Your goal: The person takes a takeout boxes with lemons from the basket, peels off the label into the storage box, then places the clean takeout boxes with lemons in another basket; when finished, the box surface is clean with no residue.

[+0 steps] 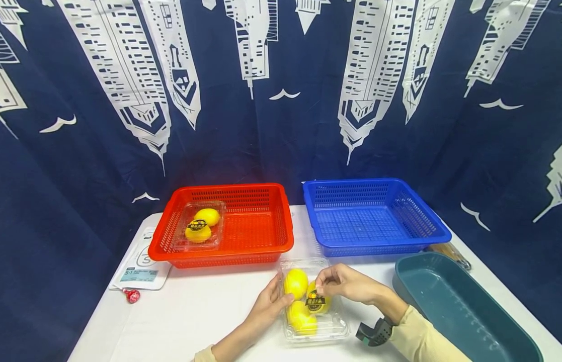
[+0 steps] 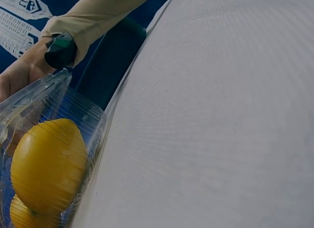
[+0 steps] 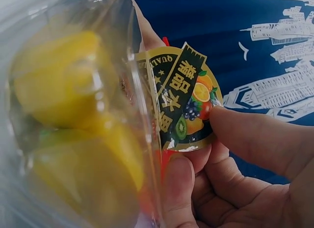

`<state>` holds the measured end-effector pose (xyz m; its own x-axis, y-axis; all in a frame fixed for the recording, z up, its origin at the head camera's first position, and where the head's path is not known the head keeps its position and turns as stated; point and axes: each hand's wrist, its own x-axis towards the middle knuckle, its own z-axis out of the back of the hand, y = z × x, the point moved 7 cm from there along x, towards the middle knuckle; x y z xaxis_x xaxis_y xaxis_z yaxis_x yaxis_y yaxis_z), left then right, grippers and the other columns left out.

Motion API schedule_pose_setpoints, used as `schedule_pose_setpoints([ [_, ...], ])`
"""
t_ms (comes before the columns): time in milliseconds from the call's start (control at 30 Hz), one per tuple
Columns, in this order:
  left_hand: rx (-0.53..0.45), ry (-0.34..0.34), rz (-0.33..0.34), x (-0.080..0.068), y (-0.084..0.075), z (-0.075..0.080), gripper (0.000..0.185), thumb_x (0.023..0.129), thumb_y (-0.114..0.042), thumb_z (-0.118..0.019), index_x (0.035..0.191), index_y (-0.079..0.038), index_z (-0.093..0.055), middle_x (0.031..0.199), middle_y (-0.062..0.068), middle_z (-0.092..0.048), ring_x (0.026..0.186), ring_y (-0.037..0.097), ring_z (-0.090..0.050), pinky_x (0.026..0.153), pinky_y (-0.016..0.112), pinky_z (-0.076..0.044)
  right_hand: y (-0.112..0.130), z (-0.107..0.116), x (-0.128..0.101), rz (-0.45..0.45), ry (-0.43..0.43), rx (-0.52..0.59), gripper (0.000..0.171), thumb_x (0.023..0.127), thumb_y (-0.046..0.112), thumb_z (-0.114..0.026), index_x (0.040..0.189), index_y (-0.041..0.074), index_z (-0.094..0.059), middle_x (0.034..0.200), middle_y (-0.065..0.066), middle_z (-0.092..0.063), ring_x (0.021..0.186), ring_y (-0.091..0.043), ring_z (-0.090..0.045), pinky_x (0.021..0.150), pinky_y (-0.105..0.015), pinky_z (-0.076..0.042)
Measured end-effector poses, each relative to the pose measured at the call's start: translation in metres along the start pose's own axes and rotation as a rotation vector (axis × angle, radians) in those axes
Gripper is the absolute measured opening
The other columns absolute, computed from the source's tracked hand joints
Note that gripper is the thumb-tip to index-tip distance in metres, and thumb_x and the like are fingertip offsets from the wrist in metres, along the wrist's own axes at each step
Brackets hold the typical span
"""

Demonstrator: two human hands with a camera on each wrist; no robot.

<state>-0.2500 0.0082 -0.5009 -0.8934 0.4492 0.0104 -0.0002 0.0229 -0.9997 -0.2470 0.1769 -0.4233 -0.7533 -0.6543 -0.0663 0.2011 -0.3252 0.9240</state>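
Observation:
A clear plastic clamshell box [image 1: 314,334] with three lemons [image 1: 296,283] stands on the white table. My left hand [image 1: 268,303] grips the box along its left side, thumb over the top edge. On the box is a round black-and-gold fruit sticker [image 3: 184,100] with printed fruit. My right hand [image 1: 346,284] pinches the sticker's edge between thumb and finger; part of the sticker lies against the plastic. The left wrist view shows one lemon [image 2: 49,166] close up through the ribbed box wall, with the left hand out of sight there.
A red basket [image 1: 226,259] at the back left holds another clear box with two lemons [image 1: 207,216]. A blue basket [image 1: 385,249] stands back right, and a teal tub [image 1: 471,311] at the right edge. Left lie a white packet [image 1: 147,269] and a red wrapped candy [image 1: 132,295].

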Motion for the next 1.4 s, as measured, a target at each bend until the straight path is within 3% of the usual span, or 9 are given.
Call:
schedule_pose_setpoints([
  [800,0.008,-0.003,0.015,0.002,0.000,0.002,0.083,0.096,-0.029,-0.059,0.153,0.006,-0.010,0.162,0.021,-0.008,0.149,0.039,-0.012,0.120,0.047,-0.015,-0.003,0.004,0.000,0.006,-0.062,0.076,0.026,0.093,0.010,-0.059,0.100,-0.015,-0.058,0.087,0.006,-0.060,0.081,-0.004,-0.056,0.078,-0.020,-0.048],
  [1033,0.006,-0.009,0.010,0.001,0.003,0.001,0.082,0.095,-0.028,-0.059,0.153,0.006,-0.011,0.161,0.022,-0.010,0.149,0.038,-0.014,0.120,0.047,-0.016,-0.008,0.009,0.001,-0.025,-0.105,0.195,0.009,0.094,0.015,-0.060,0.095,0.005,-0.061,0.084,0.010,-0.061,0.080,-0.003,-0.056,0.076,-0.019,-0.049],
  [1267,0.017,-0.006,-0.006,0.001,0.002,0.002,0.082,0.096,-0.028,-0.059,0.153,0.007,-0.011,0.161,0.024,-0.010,0.148,0.040,-0.015,0.119,0.048,-0.017,0.003,0.009,0.001,-0.020,-0.138,0.068,0.025,0.088,0.010,-0.066,0.101,-0.010,-0.058,0.089,0.000,-0.062,0.081,-0.007,-0.058,0.076,-0.019,-0.052],
  [1400,0.011,0.000,-0.005,0.001,0.001,0.001,0.081,0.097,-0.027,-0.058,0.153,0.007,-0.011,0.161,0.024,-0.011,0.148,0.040,-0.016,0.118,0.048,-0.018,0.010,0.015,-0.004,-0.034,-0.163,-0.043,0.028,0.080,0.008,-0.075,0.097,-0.007,-0.059,0.085,-0.003,-0.058,0.074,-0.008,-0.054,0.067,-0.018,-0.049],
])
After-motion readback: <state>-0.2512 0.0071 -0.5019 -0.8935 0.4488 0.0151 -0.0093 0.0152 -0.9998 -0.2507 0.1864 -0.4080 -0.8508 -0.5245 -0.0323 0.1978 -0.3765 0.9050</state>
